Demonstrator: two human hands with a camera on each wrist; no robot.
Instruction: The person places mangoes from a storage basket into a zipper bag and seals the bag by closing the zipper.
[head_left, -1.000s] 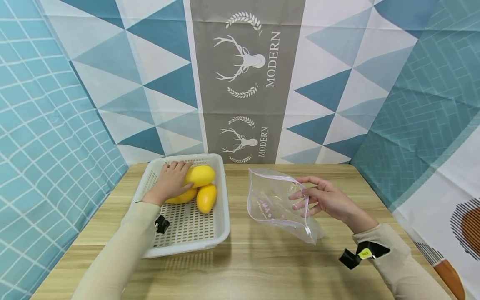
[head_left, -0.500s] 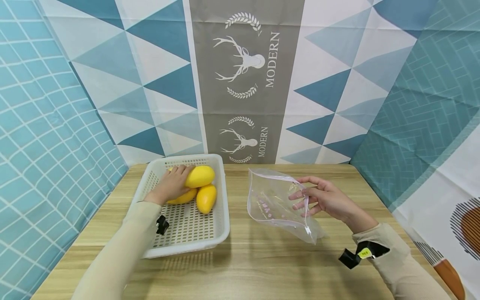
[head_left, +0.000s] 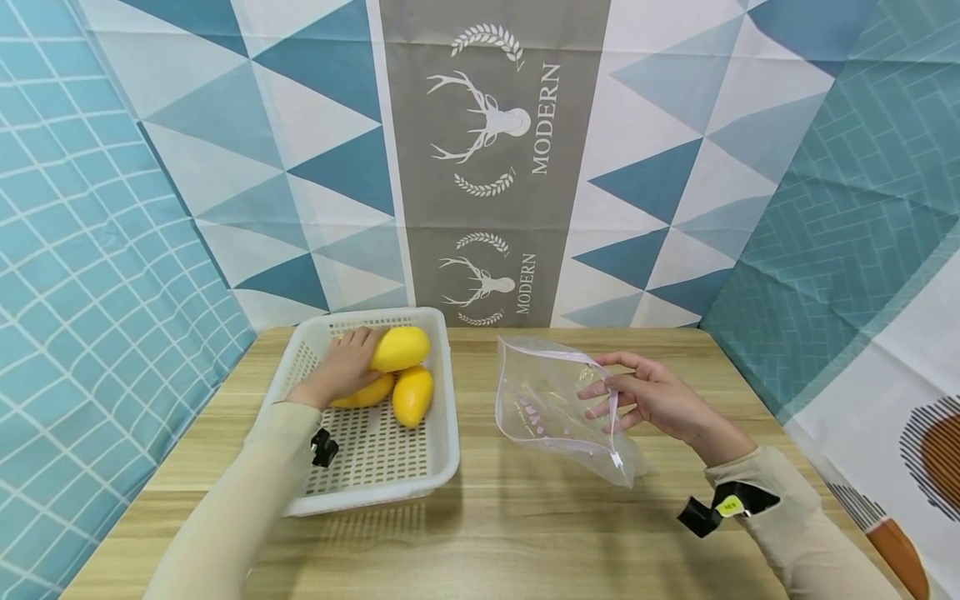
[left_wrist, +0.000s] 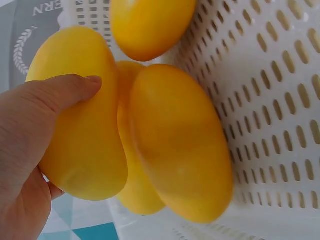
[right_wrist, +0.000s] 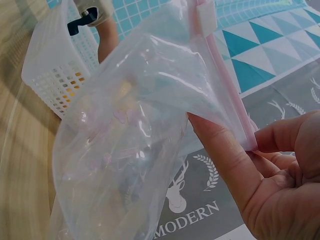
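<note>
In the head view my left hand (head_left: 339, 368) is inside the white basket (head_left: 375, 487), gripping a yellow mango (head_left: 401, 348) with thumb and fingers. The left wrist view shows the thumb across this mango (left_wrist: 85, 150); the fingers behind it are mostly hidden. A second mango (left_wrist: 182, 145) lies beside it, partly covering another mango (left_wrist: 142, 197). One more mango (left_wrist: 152, 25) is at the top of that view. My right hand (head_left: 660, 398) holds the edge of a clear zip bag (head_left: 536, 400) with a pink seal, its mouth spread toward the basket. The slider (right_wrist: 206, 19) shows in the right wrist view.
The wooden table (head_left: 510, 533) extends in front of the basket and bag. A patterned cloth wall (head_left: 487, 192) stands right behind the table, with a tile-print sheet (head_left: 90, 292) on the left and a cloth (head_left: 862, 275) on the right.
My left hand has shifted slightly on the mango, which now sits a little higher and tilts somewhat differently. The right hand and bag have stayed in place.
</note>
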